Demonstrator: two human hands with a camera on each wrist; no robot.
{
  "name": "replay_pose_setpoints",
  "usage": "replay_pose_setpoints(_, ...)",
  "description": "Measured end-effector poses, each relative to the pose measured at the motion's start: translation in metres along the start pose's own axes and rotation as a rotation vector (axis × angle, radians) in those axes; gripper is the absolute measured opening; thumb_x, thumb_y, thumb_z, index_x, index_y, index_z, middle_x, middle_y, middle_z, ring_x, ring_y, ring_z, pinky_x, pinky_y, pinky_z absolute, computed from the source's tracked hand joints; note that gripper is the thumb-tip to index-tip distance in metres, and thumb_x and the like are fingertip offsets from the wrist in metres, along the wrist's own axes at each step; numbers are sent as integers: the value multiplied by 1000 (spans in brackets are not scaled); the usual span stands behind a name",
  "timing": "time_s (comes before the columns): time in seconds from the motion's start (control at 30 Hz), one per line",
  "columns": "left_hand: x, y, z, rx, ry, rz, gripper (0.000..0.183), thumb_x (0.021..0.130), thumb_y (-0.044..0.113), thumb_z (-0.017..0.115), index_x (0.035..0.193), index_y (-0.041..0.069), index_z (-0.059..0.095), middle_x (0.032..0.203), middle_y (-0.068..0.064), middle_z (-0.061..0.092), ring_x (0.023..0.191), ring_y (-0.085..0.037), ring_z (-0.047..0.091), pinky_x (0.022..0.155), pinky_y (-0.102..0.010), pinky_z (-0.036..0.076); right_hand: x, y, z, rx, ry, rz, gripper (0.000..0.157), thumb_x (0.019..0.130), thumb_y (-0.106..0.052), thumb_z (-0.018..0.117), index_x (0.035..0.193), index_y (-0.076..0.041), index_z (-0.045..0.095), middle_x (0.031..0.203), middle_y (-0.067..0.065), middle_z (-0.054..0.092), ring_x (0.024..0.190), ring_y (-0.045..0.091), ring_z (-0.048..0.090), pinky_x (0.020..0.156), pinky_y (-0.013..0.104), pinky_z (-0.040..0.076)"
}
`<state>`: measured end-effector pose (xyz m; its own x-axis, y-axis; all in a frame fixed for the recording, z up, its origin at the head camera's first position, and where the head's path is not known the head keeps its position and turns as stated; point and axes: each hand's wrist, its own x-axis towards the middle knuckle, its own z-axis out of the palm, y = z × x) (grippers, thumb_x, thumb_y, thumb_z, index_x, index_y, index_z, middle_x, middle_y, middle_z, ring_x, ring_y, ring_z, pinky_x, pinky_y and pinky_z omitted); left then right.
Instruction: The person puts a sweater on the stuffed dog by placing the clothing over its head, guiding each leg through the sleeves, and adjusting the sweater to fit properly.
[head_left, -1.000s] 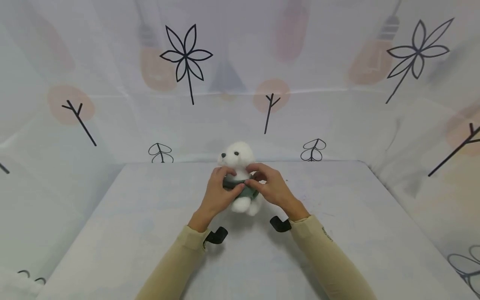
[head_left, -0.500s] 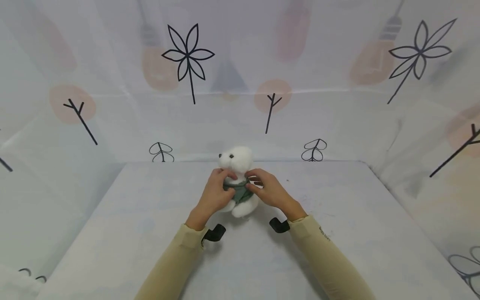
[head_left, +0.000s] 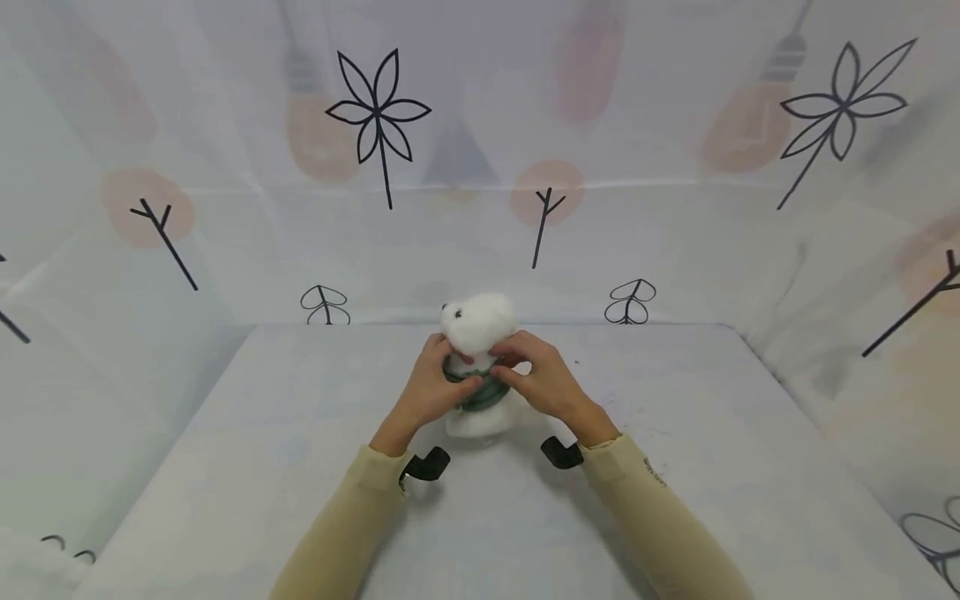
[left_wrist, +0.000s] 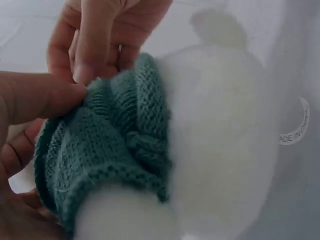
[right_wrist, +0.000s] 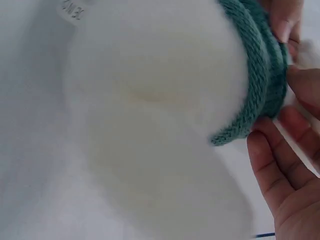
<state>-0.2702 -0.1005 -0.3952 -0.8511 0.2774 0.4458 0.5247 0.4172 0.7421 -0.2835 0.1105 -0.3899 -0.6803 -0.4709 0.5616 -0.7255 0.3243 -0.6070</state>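
A white plush toy [head_left: 480, 323] with dark eyes is propped upright near the back of the table, its face turned to the left. It wears a green knitted sweater [left_wrist: 105, 135] bunched around its middle, the hem rolled. My left hand [head_left: 433, 390] pinches the knit between thumb and fingers on the toy's left-hand side in the head view. Opposite, my right hand [head_left: 546, 382] holds the sweater's edge, thumb and fingertips at the knit. Below the hem, white fur [right_wrist: 155, 100] fills much of the right wrist view. Part of the sweater is hidden behind the fingers.
A white table [head_left: 300, 500] lies under both forearms, with a patterned cloth [head_left: 465, 242] hanging behind and at the sides. Black wrist mounts [head_left: 427, 463] jut inward from both sleeves. A small white label [left_wrist: 296, 127] shows at the toy's lower end.
The toy has turned, its face swinging further left, and it sits a little lower than a second ago. The legs seen earlier have swung round. Both hands stay at the sweater.
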Motion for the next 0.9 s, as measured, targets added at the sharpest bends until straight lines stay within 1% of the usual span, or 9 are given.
replay_pose_setpoints(0.07,0,-8,0,8,-12,-13,25,79,16,72,98,7,57,114,-14,51,101,-28,49,86,-47,44,1,-1,-1,-11,-32,-9,23,85,-11,72,107,-9,67,103,1,63,88,14,62,79,37,52)
replay_pose_setpoints(0.2,0,-14,3,116,31,-53,20,78,7,67,97,7,61,108,-13,56,100,-29,53,88,-46,44,1,7,2,-51,-99,33,20,87,-12,71,105,-8,66,102,3,61,89,14,61,80,36,52)
replay_pose_setpoints(0.33,0,-9,6,205,100,-62,17,78,0,66,93,7,64,110,-15,57,103,-30,54,89,-46,44,0,17,8,-84,-99,144,26,89,-13,68,113,-9,61,111,6,58,88,16,62,74,29,53)
replay_pose_setpoints(0.43,-1,-6,10,291,106,-36,15,80,-1,66,92,9,65,107,-14,55,98,-29,54,85,-43,46,-2,19,10,-68,-110,255,30,92,-16,65,121,-11,57,118,7,58,83,17,65,65,26,53)
replay_pose_setpoints(0.5,-2,-4,12,337,103,-23,12,83,1,66,92,9,64,104,-13,53,92,-28,54,81,-42,47,-3,19,11,-49,-118,307,30,93,-16,63,122,-13,55,118,6,60,75,17,66,59,27,52)
replay_pose_setpoints(0.63,-6,-1,15,383,117,-17,8,86,7,68,91,9,62,99,-11,51,83,-26,56,72,-41,49,-4,16,13,8,-115,340,28,94,-10,61,121,-12,56,103,9,65,61,21,65,53,30,52)
replay_pose_setpoints(0.73,-8,-1,15,428,142,-4,7,87,8,69,89,9,62,94,-10,51,77,-27,57,68,-41,50,-4,15,14,35,-106,348,26,94,-7,60,120,-11,58,98,10,65,59,21,65,52,30,52)
replay_pose_setpoints(0.8,-7,-1,16,462,160,23,6,87,8,68,88,7,63,90,-9,50,75,-26,57,66,-41,50,-3,16,15,35,-95,348,24,94,-6,60,117,-10,59,101,9,63,59,21,64,52,29,52)
replay_pose_setpoints(0.9,-5,-2,16,518,190,94,6,88,7,67,85,6,62,87,-10,49,75,-28,53,67,-40,48,0,18,16,29,-72,337,18,94,-7,60,112,-9,62,100,8,62,57,21,63,51,29,52)
